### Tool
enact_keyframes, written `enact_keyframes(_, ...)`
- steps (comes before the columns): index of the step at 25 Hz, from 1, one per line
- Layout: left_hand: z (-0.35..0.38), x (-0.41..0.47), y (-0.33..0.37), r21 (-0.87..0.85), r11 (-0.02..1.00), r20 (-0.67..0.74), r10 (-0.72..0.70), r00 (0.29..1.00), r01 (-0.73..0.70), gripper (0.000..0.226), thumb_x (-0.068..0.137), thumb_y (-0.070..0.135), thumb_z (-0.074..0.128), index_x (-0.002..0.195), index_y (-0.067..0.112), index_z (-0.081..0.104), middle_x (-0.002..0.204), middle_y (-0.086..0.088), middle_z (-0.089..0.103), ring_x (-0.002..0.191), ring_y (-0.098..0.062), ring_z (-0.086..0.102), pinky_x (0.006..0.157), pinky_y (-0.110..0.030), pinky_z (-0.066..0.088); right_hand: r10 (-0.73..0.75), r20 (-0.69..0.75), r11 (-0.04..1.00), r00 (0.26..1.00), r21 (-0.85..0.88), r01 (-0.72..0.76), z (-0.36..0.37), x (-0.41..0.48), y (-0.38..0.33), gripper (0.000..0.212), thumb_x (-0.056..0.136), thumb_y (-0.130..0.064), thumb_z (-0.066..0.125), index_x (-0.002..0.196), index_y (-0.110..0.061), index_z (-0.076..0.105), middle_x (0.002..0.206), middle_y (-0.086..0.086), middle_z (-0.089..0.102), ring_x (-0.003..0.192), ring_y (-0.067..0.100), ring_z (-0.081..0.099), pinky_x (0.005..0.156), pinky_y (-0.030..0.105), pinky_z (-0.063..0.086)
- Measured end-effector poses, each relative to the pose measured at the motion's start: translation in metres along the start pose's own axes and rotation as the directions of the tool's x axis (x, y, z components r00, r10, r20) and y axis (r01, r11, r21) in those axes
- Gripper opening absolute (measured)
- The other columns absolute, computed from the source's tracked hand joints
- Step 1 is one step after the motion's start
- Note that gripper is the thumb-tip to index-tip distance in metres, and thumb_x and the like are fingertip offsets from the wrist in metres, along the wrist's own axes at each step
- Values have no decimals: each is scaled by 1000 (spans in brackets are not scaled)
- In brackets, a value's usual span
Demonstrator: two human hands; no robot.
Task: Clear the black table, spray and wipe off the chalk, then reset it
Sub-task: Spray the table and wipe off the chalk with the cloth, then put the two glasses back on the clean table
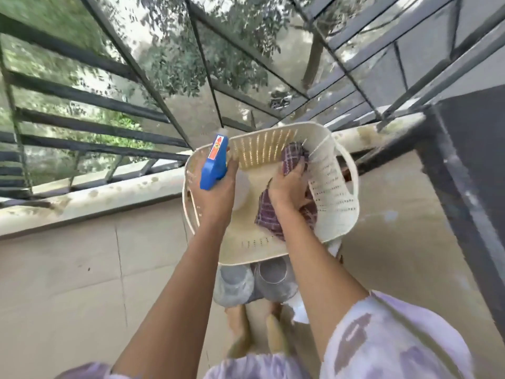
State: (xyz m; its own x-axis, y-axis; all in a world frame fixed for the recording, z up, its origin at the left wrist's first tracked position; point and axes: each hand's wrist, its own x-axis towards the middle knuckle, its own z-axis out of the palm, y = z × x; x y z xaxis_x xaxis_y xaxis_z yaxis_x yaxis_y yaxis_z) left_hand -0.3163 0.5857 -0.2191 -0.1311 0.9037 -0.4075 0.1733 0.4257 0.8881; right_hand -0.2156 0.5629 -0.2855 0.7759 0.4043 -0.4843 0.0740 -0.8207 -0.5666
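A cream perforated plastic basket (pixel 338 203) sits on the floor by the balcony ledge. My left hand (pixel 216 195) grips a spray bottle with a blue trigger head (pixel 214 165), held over the basket's left side. My right hand (pixel 289 184) grips a purple checked cloth (pixel 269 214) inside the basket. The black table (pixel 475 149) stands at the right edge, only its corner and leg in view.
A pale ledge (pixel 90 198) with a black metal railing (pixel 82 121) runs behind the basket. Grey clear containers (pixel 254 283) lie on the tiled floor just in front of the basket. My bare feet (pixel 240 321) are below them.
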Motion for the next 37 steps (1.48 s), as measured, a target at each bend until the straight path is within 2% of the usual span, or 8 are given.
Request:
enact_keyframes(3,0,18,-28,2,997,31,83,996,-83,19,78,31,73,76,29,54,65,10,44,58,-5,41,60,-15,38,18,219,959,975,-281,45,29,12,19,94,87,-48,53,146,-23,-16,153,5,-27,141,29,-16,104,68,-3)
enact_keyframes(8,-3,20,-40,16,993,118,116,986,-119,31,74,29,78,68,33,48,58,13,42,55,-3,39,59,-15,38,23,287,946,958,-315,71,34,14,23,102,83,-59,53,144,-26,-22,148,4,-37,139,28,-26,103,69,-6)
enact_keyframes(15,-31,1,-31,113,987,228,86,970,-114,59,69,3,78,122,11,51,121,-9,59,105,-14,59,88,-14,45,-329,64,943,942,66,325,-30,-38,15,54,91,-40,52,139,-20,39,152,7,24,139,20,22,112,43,23)
enact_keyframes(20,-80,-64,-29,42,941,172,323,930,-335,56,77,-2,69,124,17,45,124,3,54,119,-10,52,93,-16,46,-626,-374,762,684,-106,639,-60,-133,68,30,86,-17,60,111,-1,58,118,16,55,116,30,48,100,43,38)
enact_keyframes(25,-125,-99,-95,506,764,290,287,913,-401,98,55,47,79,134,9,35,130,2,39,122,-16,35,103,-35,37,-570,-55,715,819,-523,463,-47,-164,141,84,69,-59,57,128,0,44,133,18,47,134,35,30,111,55,13)
enact_keyframes(28,-126,-98,-130,541,749,469,109,876,-383,111,49,35,89,138,7,28,133,0,34,128,-18,29,107,-24,25,-541,96,614,836,-634,470,-38,-153,151,109,57,-68,62,138,0,34,143,17,39,141,35,15,113,54,-5)
enact_keyframes(33,-111,-86,-141,398,829,489,169,856,-392,85,54,18,87,122,32,38,118,9,49,112,-14,50,90,-24,41,-536,6,657,844,-624,422,-27,-140,149,98,49,-60,77,123,-3,48,119,13,60,138,31,27,112,52,-7)
enact_keyframes(37,-117,-98,-137,421,818,426,202,882,-391,82,51,24,88,120,20,45,111,9,52,104,-16,54,81,-14,35,-579,-15,696,815,-530,485,-36,-148,149,89,49,-56,77,118,-7,49,111,7,61,135,29,34,112,53,-1)
